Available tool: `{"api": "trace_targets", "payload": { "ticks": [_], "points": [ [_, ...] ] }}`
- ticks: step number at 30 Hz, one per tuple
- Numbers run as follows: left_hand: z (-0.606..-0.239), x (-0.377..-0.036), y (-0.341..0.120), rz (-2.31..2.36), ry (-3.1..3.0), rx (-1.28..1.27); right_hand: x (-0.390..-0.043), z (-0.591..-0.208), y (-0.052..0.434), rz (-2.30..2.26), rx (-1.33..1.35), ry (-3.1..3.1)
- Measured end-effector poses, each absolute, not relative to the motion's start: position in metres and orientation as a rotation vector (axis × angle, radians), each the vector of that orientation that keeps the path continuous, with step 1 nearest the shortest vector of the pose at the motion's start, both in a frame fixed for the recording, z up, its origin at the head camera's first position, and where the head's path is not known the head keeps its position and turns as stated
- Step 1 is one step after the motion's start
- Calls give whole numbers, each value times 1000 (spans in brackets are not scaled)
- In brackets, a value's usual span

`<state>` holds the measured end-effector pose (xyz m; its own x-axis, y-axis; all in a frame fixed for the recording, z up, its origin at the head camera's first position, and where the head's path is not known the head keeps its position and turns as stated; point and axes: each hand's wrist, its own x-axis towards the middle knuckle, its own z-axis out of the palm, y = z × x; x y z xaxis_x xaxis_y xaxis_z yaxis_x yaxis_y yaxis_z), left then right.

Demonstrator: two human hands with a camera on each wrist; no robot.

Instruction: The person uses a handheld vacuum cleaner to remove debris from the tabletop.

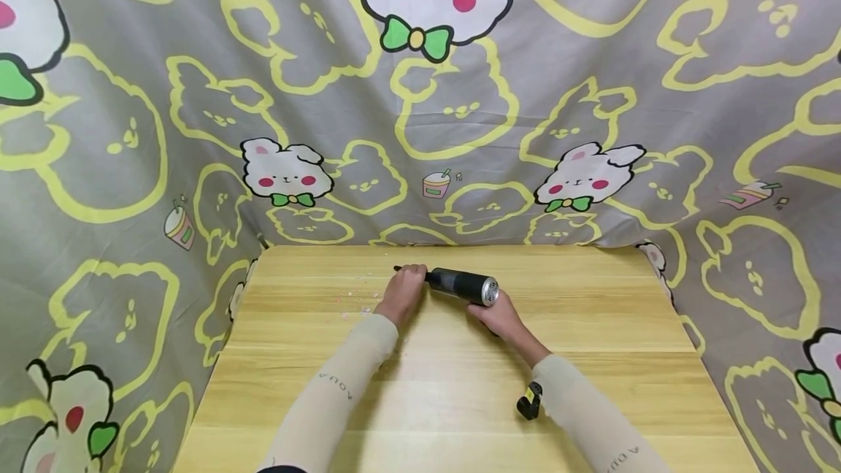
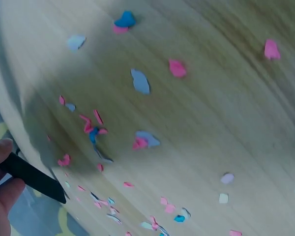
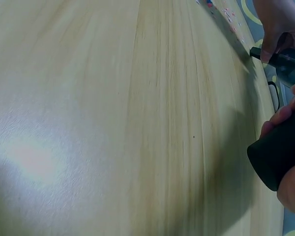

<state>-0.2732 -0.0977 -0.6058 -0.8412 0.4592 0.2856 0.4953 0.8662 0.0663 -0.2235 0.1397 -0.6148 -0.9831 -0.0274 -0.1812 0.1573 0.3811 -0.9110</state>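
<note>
A black handheld vacuum cleaner with a silver end cap lies across both hands above the far part of the table. Its narrow dark nozzle points left, the tip close to the tabletop. My left hand pinches the nozzle between thumb and fingers. With curled fingers, my right hand grips the black handle under the body. Small paper-like scraps in pink, blue and white are scattered on the wood to the left of the nozzle.
The wooden table reaches back to a grey curtain printed with cartoon animals, which also hangs at both sides. A small black and yellow object sits beside the right sleeve. A dark cord shows past the table edge.
</note>
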Motion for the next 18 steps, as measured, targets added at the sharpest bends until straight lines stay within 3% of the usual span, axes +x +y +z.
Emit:
{"api": "trace_targets", "payload": {
  "ticks": [18],
  "points": [
    [-604,-290,-113,-298,-2774,-669,-236,-616,117,-1623,78,2556]
  ]
}}
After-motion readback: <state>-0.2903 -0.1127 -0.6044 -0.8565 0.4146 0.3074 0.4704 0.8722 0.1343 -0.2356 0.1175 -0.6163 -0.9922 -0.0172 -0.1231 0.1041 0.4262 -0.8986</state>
